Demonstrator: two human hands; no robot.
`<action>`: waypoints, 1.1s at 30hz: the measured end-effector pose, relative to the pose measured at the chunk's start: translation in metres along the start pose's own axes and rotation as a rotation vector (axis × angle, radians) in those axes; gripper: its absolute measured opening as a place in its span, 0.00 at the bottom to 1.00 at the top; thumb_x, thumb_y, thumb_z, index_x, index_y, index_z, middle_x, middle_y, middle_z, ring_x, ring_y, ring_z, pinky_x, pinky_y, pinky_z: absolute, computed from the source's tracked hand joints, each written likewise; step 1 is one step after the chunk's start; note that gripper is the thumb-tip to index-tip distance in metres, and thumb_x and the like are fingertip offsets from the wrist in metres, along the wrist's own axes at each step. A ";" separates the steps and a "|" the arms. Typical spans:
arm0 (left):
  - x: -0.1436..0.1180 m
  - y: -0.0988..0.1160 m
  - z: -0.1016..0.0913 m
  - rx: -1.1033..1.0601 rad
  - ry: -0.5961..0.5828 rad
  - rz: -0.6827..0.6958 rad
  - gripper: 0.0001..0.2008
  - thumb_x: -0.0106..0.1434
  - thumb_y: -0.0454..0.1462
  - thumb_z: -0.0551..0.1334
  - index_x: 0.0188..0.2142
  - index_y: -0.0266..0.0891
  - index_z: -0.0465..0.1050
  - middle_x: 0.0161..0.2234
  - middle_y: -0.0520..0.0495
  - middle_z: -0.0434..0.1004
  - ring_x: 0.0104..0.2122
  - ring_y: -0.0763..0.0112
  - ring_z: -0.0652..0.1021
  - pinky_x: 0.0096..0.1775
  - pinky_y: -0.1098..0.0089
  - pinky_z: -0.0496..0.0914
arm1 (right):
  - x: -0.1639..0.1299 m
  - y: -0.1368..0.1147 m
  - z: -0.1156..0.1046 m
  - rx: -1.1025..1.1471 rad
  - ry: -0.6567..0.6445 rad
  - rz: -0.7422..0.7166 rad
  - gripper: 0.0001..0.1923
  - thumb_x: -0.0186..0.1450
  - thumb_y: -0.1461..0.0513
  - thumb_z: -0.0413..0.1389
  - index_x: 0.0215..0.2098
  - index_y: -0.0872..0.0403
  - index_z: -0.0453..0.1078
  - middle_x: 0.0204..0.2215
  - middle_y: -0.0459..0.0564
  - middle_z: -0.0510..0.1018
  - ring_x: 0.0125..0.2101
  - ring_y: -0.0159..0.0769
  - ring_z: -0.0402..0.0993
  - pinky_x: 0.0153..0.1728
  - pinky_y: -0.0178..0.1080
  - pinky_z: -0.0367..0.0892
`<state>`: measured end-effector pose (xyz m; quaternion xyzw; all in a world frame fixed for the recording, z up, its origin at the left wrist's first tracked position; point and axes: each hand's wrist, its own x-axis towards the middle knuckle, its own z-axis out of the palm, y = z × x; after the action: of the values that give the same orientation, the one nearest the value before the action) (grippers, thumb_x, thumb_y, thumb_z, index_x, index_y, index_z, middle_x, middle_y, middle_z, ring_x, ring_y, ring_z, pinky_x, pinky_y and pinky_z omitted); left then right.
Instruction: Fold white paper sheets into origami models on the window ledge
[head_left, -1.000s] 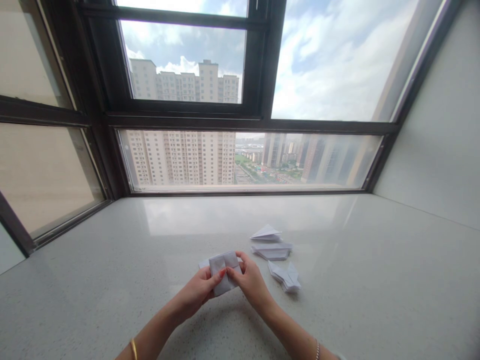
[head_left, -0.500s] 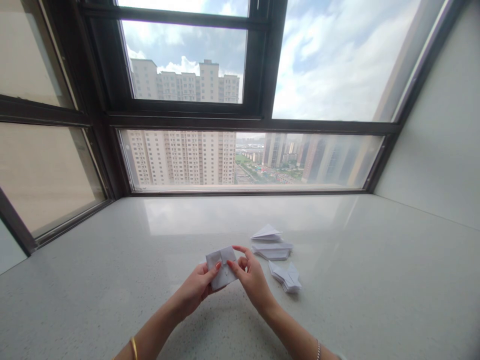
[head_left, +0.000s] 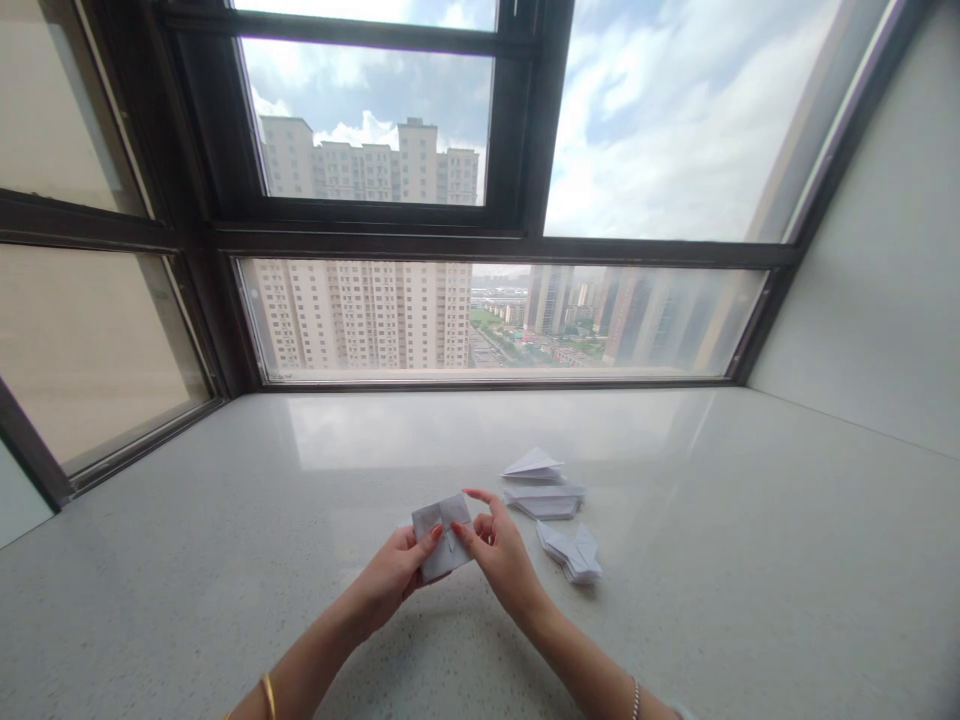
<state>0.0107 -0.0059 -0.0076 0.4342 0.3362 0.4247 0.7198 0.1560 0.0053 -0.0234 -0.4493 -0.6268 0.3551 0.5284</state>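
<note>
Folded paper (head_left: 442,535) pinched btwn left hand (head_left: 394,575) & right hand (head_left: 501,558); both grips clamped; no legible writing.

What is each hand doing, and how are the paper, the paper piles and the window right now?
Left hand: pinching the folded paper's left side.
Right hand: pinching its right side, index finger lifted.
Folded white paper: partly folded, held above the counter.
Near paper pile: folded pieces stacked, lying on the counter, untouched.
Far paper pile: folded pieces stacked, lying flat, untouched.
Window: shut.
</note>
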 end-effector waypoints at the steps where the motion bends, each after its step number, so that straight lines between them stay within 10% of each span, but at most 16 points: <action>1: 0.000 0.000 0.000 0.000 0.006 0.002 0.16 0.48 0.44 0.64 0.33 0.35 0.73 0.29 0.47 0.75 0.29 0.73 0.71 0.35 0.71 0.64 | 0.000 0.000 0.000 0.003 0.019 -0.006 0.23 0.55 0.55 0.52 0.46 0.56 0.59 0.14 0.37 0.59 0.17 0.27 0.56 0.18 0.30 0.53; 17: -0.002 0.006 0.001 0.131 -0.026 0.046 0.19 0.50 0.46 0.61 0.36 0.34 0.72 0.31 0.45 0.76 0.34 0.66 0.74 0.40 0.66 0.64 | 0.003 -0.003 -0.001 0.242 -0.056 0.118 0.18 0.51 0.49 0.55 0.24 0.57 0.67 0.19 0.45 0.70 0.20 0.30 0.62 0.21 0.32 0.58; 25: 0.001 0.015 -0.020 0.858 0.217 0.374 0.17 0.52 0.45 0.59 0.39 0.38 0.71 0.45 0.40 0.70 0.47 0.59 0.67 0.49 0.61 0.58 | 0.009 0.003 -0.009 0.203 0.158 0.089 0.18 0.53 0.49 0.52 0.23 0.56 0.65 0.17 0.43 0.66 0.19 0.30 0.59 0.21 0.32 0.58; 33: 0.003 -0.007 -0.033 1.113 0.129 0.322 0.28 0.46 0.46 0.63 0.46 0.39 0.66 0.50 0.37 0.65 0.52 0.54 0.61 0.52 0.59 0.51 | 0.006 -0.002 -0.007 0.216 0.149 0.095 0.19 0.52 0.47 0.52 0.21 0.56 0.64 0.16 0.44 0.66 0.21 0.32 0.62 0.20 0.32 0.58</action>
<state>-0.0137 0.0060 -0.0273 0.7660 0.4817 0.3137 0.2876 0.1621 0.0106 -0.0184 -0.4442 -0.5220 0.4106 0.6014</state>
